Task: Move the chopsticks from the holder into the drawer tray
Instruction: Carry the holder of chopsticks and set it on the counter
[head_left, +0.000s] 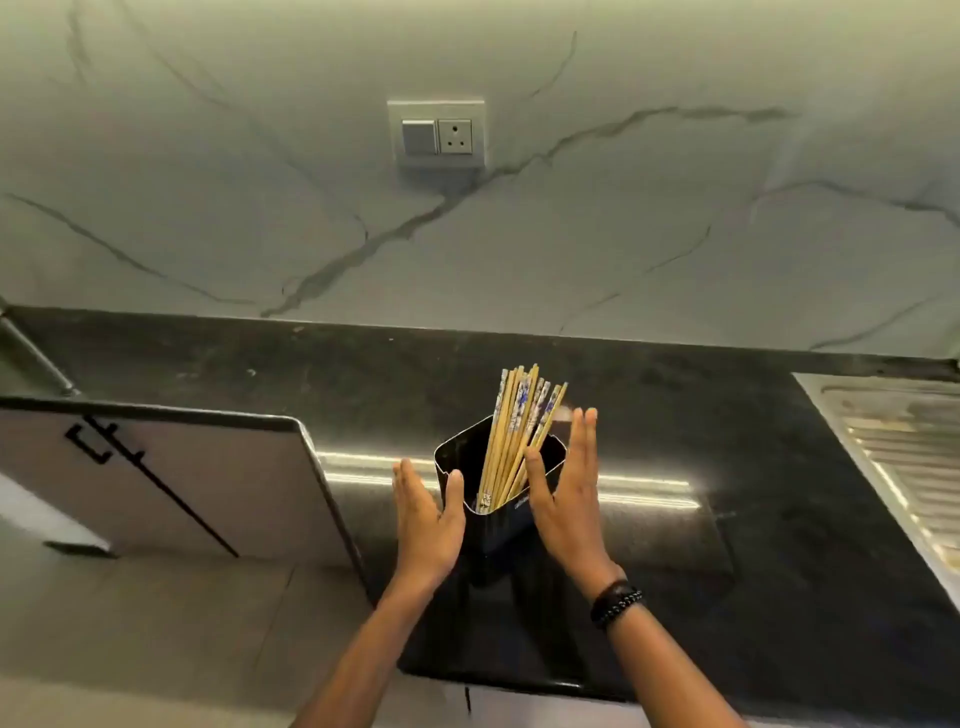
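Nearest me, my left hand (428, 525) sits at the left wall of the black holder (506, 538), fingers straight, gripping nothing. My right hand (563, 499) flanks the other side, equally slack, thumb at the rim beside the chopsticks (519, 426). They stand bundled in the holder on the dark countertop (727, 441). Beyond, a wall socket (436, 132) on the marble backsplash (675, 234)

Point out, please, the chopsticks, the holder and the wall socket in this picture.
chopsticks (519, 431): head view, middle of the bundle, above the holder's rim.
holder (506, 535): head view, near dark wall, below the rim.
wall socket (454, 136): head view, its white three-hole face.
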